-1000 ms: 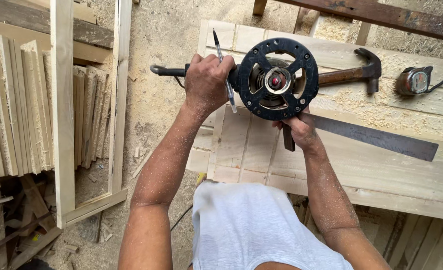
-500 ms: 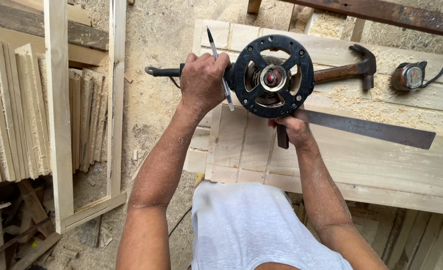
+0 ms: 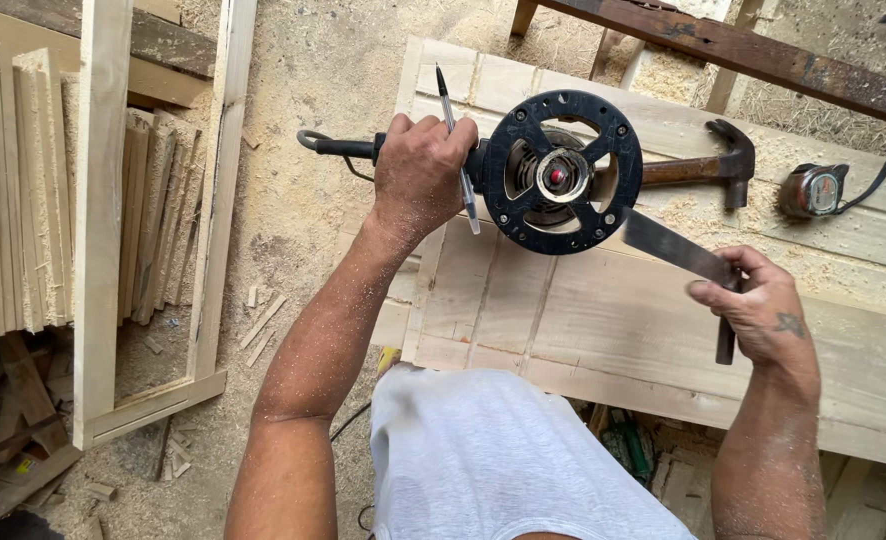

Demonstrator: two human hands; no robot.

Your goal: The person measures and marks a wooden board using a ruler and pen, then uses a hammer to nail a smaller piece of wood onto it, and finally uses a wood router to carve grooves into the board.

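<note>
While the left hand (image 3: pixel 418 175) is clenched around the black side handle of a power router (image 3: pixel 553 172), it also pinches a slim grey pen (image 3: pixel 456 150) between its fingers, the pen slanting from far to near across the knuckles. Turned base-up, the router shows a round black base plate with open cut-outs and a red-tipped bit at its centre; it sits above the far part of the pale wooden panel (image 3: pixel 603 320), with a looped black cord end sticking out to the left of the handle. To the right and nearer, the right hand (image 3: pixel 758 310) grips a dark metal square (image 3: pixel 678 250), fingers curled around its short leg while the flat blade reaches left toward the router's base and appears to meet its rim. Sawdust dusts both forearms and the boards. Behind the router, a claw hammer (image 3: pixel 708 165) with a wooden handle lies on the panel, its head pointing right, and just right of it rests a tape measure (image 3: pixel 813 190) with a dark strap. On the left side of the scene, a bare wooden frame (image 3: pixel 103 200) lies on the sawdust-covered floor beside a stack of thin wooden slats (image 3: pixel 13 180). A rusty metal bar (image 3: pixel 743 50) crosses the far right corner.
</note>
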